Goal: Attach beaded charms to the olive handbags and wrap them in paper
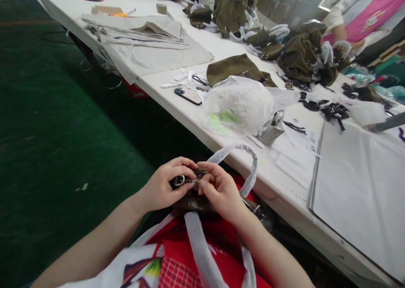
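Observation:
A dark brown bag (202, 203) with an open zipper and white-wrapped handles (253, 170) rests on my lap, against a red apron. My left hand (169, 182) grips the bag's edge beside a black strap tab with a metal ring (179, 180). Close to it on the right, my right hand (220, 187) pinches the bag near a small metal piece (195, 181) at the zipper. The fingertips of both hands nearly meet there. The bag's inside is mostly hidden by the fingers.
On the white table (234, 153) lie a clear plastic bag with green pieces (237, 106), a phone (187, 95), an olive bag (236, 68), fabric sheets (152, 39) and a grey board (357, 187). Another person in a pink apron (373, 18) stands across, beside piled olive bags.

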`<state>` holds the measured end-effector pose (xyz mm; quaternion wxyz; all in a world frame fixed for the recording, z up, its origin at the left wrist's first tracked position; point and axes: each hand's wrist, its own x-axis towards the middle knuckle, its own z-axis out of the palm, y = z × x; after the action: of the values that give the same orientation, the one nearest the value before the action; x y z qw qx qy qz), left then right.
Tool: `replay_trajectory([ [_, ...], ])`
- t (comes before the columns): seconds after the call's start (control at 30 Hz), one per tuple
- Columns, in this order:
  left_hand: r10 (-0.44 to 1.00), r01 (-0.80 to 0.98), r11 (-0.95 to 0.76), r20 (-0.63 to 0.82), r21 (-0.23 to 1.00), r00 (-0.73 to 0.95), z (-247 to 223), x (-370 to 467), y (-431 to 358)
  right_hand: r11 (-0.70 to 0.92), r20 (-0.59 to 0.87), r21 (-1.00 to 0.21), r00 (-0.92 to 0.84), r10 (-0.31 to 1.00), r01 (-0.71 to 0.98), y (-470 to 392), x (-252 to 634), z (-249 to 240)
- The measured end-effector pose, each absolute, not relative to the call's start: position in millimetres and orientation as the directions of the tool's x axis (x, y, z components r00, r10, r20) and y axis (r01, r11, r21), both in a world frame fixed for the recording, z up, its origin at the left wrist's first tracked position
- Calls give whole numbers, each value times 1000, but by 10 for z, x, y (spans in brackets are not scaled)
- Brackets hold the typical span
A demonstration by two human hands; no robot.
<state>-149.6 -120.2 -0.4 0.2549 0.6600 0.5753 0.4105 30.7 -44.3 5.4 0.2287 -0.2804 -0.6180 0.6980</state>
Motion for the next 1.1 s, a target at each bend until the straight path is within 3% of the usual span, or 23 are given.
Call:
replay_trajectory([
  [0.5,962,529,-222,271,819,-16,20,-1481,-1224,33,-53,-993,-687,724,112,-525,301,71],
  [1.1,965,515,-202,260,833,-41,34,-1463,-1211,18,-45,-997,-712,700,81,-536,369,38],
])
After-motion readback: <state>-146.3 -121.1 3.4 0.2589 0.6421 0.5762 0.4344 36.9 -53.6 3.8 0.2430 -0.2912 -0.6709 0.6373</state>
